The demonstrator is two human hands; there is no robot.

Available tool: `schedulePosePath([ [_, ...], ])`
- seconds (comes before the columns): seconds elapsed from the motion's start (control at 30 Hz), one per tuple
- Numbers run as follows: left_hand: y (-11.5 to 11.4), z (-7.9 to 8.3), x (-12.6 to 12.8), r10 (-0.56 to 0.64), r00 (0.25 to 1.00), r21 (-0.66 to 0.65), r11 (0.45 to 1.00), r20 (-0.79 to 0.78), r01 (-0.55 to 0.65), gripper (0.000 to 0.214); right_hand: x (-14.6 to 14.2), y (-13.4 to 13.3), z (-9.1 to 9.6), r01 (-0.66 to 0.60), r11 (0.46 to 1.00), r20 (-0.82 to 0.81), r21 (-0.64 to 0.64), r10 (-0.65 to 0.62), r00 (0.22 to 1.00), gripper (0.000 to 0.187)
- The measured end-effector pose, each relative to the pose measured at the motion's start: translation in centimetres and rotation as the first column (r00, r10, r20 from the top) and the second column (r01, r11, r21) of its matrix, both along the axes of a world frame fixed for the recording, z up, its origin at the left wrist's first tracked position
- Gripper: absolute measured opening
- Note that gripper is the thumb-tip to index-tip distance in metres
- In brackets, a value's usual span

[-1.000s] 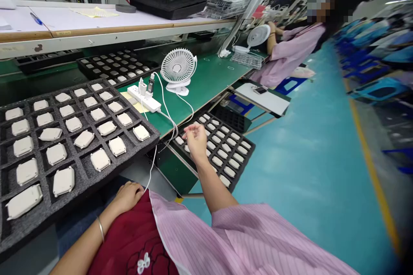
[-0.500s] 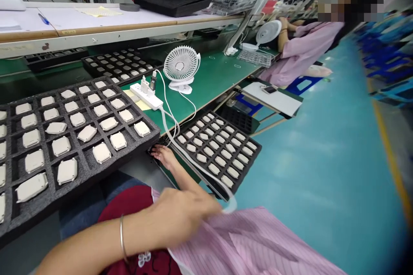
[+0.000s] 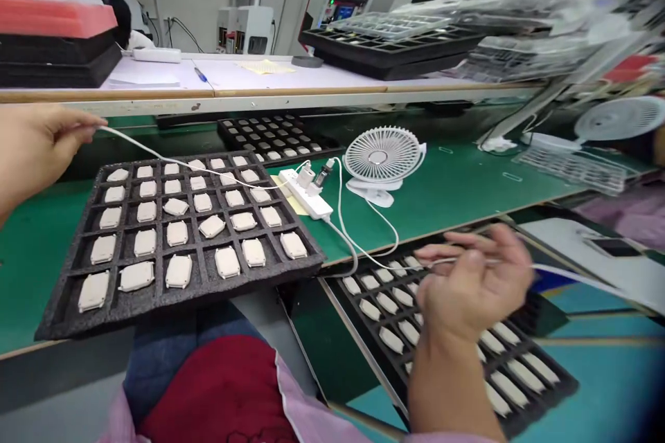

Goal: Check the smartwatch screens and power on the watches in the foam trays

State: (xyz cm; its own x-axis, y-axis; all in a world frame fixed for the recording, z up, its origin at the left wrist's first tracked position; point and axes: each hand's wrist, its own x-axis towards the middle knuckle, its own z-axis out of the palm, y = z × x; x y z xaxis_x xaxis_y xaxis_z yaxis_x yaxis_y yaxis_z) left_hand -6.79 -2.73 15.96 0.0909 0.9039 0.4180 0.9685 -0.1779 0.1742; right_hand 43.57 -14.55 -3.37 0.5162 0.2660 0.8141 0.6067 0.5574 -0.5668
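At the left edge, my left hand (image 3: 41, 149) pinches the end of a thin white cable (image 3: 171, 159). That cable runs over a black foam tray (image 3: 200, 291) to a white power strip (image 3: 306, 197) on the green bench. My right hand (image 3: 475, 280) is closed around a second white cable (image 3: 571, 275), above another black foam tray (image 3: 564, 381) on the right. This cable comes from near the power strip and trails off to the right. Small white watch-shaped cases (image 3: 179, 270) sit in the compartments of both trays.
A white fan (image 3: 382, 159) stands behind the power strip. Overhead, a shelf (image 3: 291, 93) carries black trays and clear plastic trays. More cases lie in a tray (image 3: 275, 142) under it. On the right are a second fan (image 3: 618, 118) and a phone (image 3: 613, 247) on a white board.
My view has swung left. My left hand has moved to the far left with the thin cable in it. My right hand has come up over the right tray with the other cable.
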Motion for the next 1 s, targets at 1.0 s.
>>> schedulePosePath([
  [1.0, 13.8, -11.4, -9.7, -0.147, 0.954, -0.305, 0.925, 0.262, 0.226, 0.059, -7.4, 22.1, 11.0, -0.789, 0.414, -0.555, -0.453, 0.561, 0.614, 0.046],
])
